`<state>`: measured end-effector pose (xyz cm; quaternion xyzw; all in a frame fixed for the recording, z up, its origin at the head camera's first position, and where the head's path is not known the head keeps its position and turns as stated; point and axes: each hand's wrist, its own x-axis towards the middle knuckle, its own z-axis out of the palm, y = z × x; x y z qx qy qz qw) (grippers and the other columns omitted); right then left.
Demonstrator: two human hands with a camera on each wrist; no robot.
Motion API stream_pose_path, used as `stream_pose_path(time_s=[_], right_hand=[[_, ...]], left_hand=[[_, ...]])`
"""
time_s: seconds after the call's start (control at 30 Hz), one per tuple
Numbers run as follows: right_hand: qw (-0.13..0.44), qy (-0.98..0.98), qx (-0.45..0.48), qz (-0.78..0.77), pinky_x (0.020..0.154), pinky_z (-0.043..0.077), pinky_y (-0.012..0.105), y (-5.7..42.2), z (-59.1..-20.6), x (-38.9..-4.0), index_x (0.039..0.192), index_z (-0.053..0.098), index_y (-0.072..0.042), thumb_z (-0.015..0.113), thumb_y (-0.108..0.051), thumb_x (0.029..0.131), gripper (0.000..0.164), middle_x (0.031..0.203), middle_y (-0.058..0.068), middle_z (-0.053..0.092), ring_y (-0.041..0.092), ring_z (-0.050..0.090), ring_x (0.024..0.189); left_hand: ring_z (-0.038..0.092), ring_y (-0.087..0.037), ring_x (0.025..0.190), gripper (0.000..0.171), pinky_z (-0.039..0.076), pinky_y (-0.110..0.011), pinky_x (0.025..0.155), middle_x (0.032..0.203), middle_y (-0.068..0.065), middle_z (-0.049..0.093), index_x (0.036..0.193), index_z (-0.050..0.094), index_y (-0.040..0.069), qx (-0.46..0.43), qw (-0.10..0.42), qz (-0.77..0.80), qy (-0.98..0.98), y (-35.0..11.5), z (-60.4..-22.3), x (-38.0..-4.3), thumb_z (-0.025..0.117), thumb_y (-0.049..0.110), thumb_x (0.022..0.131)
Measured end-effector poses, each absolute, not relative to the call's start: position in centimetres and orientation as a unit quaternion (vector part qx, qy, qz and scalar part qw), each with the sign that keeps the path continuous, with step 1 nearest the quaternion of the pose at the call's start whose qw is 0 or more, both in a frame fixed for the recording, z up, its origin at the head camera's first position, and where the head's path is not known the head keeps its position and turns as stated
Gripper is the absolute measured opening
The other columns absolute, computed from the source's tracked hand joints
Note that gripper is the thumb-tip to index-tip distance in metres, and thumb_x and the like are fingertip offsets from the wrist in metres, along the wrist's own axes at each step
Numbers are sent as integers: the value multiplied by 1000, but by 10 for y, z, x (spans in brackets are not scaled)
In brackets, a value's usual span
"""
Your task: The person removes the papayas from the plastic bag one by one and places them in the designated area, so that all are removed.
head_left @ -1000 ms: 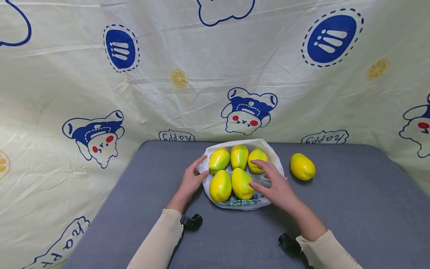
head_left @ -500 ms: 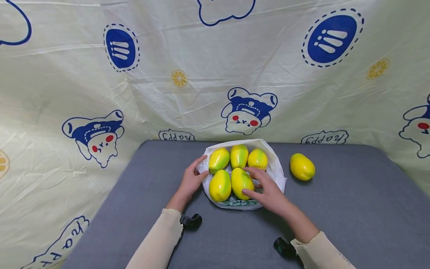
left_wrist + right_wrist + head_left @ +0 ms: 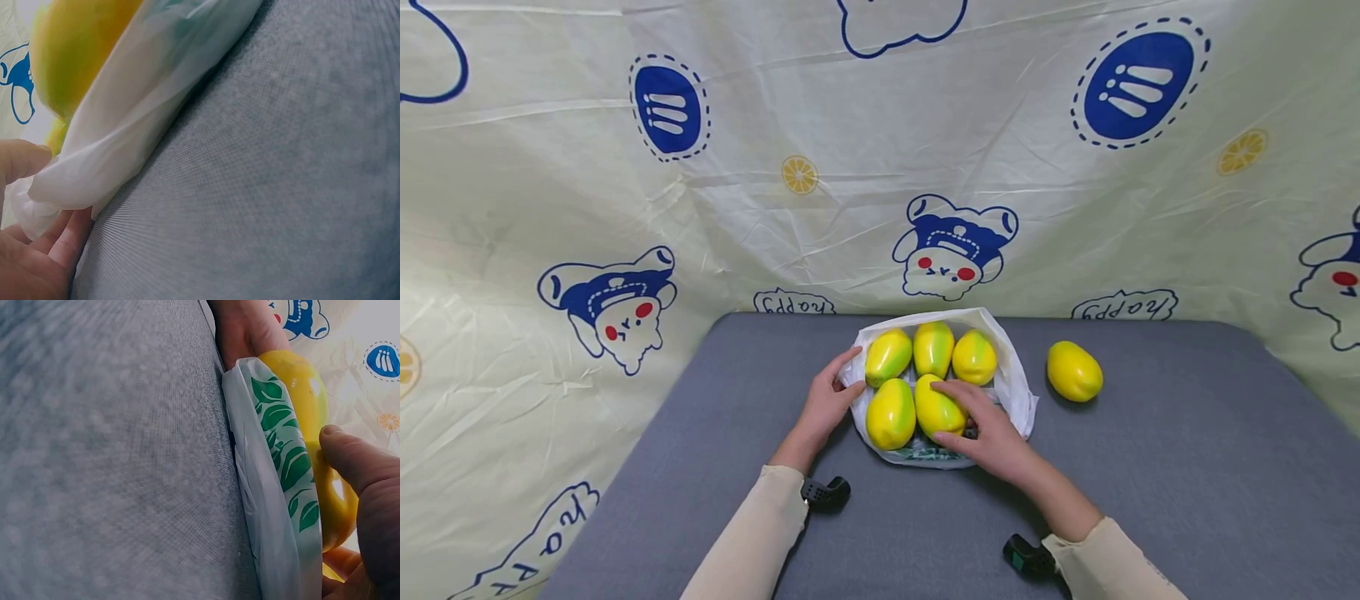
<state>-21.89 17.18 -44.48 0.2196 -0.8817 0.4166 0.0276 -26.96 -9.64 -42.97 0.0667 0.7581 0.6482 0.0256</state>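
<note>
A white plastic bag (image 3: 1022, 392) with a green leaf print lies on the table, its mouth spread wide. Several yellow-green mangoes (image 3: 891, 414) sit inside it in two rows. My left hand (image 3: 826, 408) holds the bag's left rim; the left wrist view shows the thumb (image 3: 25, 159) on the inner side and the fingers beneath. With thumb and fingers on either side, my right hand (image 3: 992, 433) grips the front right mango (image 3: 938, 406), which is still among the others. One more mango (image 3: 1075, 372) lies outside the bag to the right.
The grey table (image 3: 1187, 467) ends at a far edge just behind the bag. A pale printed cloth (image 3: 820, 242) hangs behind it. Each wrist wears a black strap with a camera, such as the left wrist camera (image 3: 827, 493).
My right hand has moved left from the bag's right side and closed around the front right mango. The left hand stays at the rim, and the mangoes have hardly moved.
</note>
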Motion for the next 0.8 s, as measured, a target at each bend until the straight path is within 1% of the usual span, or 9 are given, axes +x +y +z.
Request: stream_pose_path(time_s=[0.2, 0.27, 0.4, 0.63, 0.8], right_hand=[[34, -887, 214, 408, 111, 37, 60, 170, -444, -218, 145, 46, -26, 76, -37, 87, 66, 153, 8, 42, 33, 43, 137], [33, -889, 209, 405, 112, 35, 60, 170, -444, -218, 144, 46, -27, 77, -37, 86, 66, 153, 8, 42, 33, 43, 137], [33, -891, 203, 406, 112, 36, 60, 170, -445, -218, 142, 45, -26, 78, -35, 86, 65, 151, 8, 43, 33, 43, 135], [49, -882, 216, 417, 109, 38, 60, 169, -446, -218, 141, 46, -19, 78, -25, 86, 64, 149, 12, 44, 36, 43, 135], [46, -877, 210, 431, 110, 38, 60, 169, -446, -217, 140, 47, -20, 78, -22, 85, 63, 150, 11, 43, 34, 42, 136]], left_hand=[[37, -30, 147, 56, 35, -47, 116, 160, -13, 37, 148, 49, 15, 64, 24, 648, 758, -96, -428, -268, 61, 0, 95], [37, -30, 147, 56, 35, -47, 116, 160, -13, 37, 148, 49, 15, 64, 24, 648, 759, -95, -427, -267, 60, 0, 95], [37, -30, 146, 56, 36, -48, 116, 160, -13, 36, 148, 49, 15, 64, 25, 648, 759, -95, -426, -266, 60, 1, 95], [39, -30, 144, 55, 37, -48, 115, 160, -12, 37, 148, 49, 15, 63, 24, 644, 762, -96, -427, -266, 60, 1, 96], [39, -30, 144, 54, 38, -48, 115, 159, -12, 38, 147, 50, 15, 57, 24, 643, 764, -95, -427, -266, 61, 2, 96]])
